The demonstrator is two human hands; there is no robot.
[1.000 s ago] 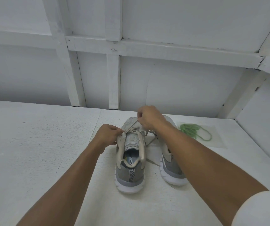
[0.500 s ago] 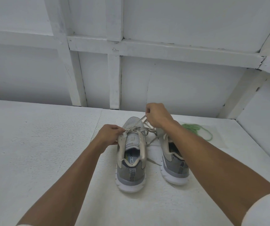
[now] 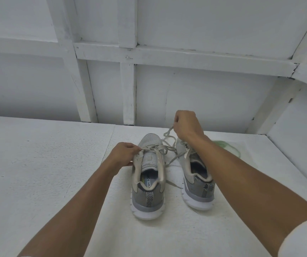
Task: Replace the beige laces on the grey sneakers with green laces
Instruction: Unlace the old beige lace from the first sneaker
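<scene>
Two grey sneakers stand side by side on the white surface, heels toward me. My left hand (image 3: 125, 153) grips the upper left edge of the left sneaker (image 3: 149, 175) at its eyelets. My right hand (image 3: 187, 126) is raised above the toes and pinches the beige lace (image 3: 165, 135), which runs taut down to the left sneaker's eyelets. My right forearm covers part of the right sneaker (image 3: 195, 175). The green laces (image 3: 228, 146) lie in a loose pile behind that forearm, mostly hidden.
A white panelled wall (image 3: 149, 89) with beams rises right behind the sneakers. A second white wall (image 3: 297, 136) closes the surface on the right. The white textured surface (image 3: 47, 164) stretches wide to the left.
My right hand has risen up and to the right, drawing the beige lace out of the left sneaker. My left hand has stayed on the sneaker's edge.
</scene>
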